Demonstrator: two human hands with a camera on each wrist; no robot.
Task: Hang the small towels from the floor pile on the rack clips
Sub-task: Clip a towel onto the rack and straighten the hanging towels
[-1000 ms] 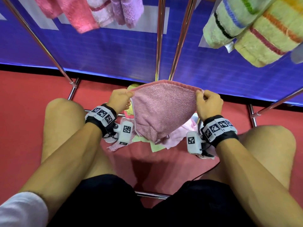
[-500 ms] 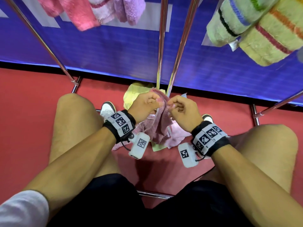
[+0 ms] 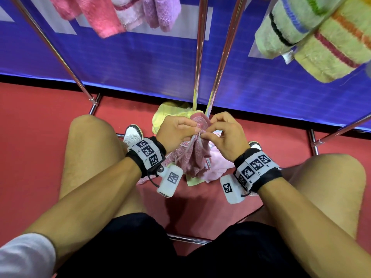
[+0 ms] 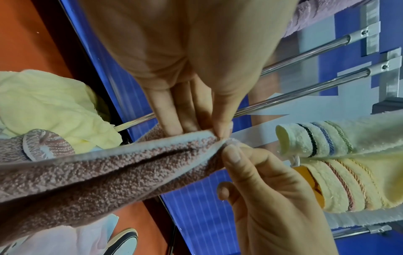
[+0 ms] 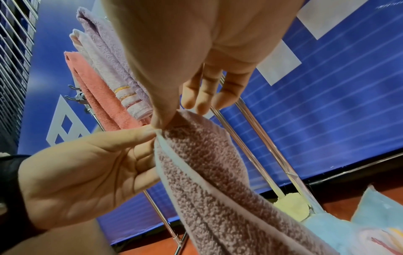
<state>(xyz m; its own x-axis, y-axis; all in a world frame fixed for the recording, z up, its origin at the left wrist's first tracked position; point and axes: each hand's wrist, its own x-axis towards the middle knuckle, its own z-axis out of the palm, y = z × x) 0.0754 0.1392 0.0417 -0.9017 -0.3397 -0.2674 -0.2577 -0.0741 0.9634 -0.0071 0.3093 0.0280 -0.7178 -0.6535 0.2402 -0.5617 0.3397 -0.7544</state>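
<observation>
A dusty-pink small towel (image 3: 193,159) hangs folded between my knees, its two top corners brought together. My left hand (image 3: 192,128) pinches those corners from the left, and my right hand (image 3: 203,135) pinches them from the right with thumb and forefinger. In the left wrist view the towel (image 4: 104,172) runs left from the pinch; in the right wrist view the towel (image 5: 209,169) hangs down to the right. The floor pile (image 3: 215,167) lies under the hands, with a yellow towel (image 3: 165,114) behind. A bare rack clip (image 5: 76,97) shows beside the hung towels.
Chrome rack bars (image 3: 199,57) rise just beyond my hands. Pink and lilac towels (image 3: 104,19) hang at top left, striped yellow-green ones (image 3: 313,37) at top right. A blue panel (image 3: 140,67) backs the rack on a red floor (image 3: 30,137). My shoe (image 3: 132,134) stands beside the pile.
A second ago the towel was stretched wide between my hands. The hands came together, folding it in half, and now both pinch its joined corners.
</observation>
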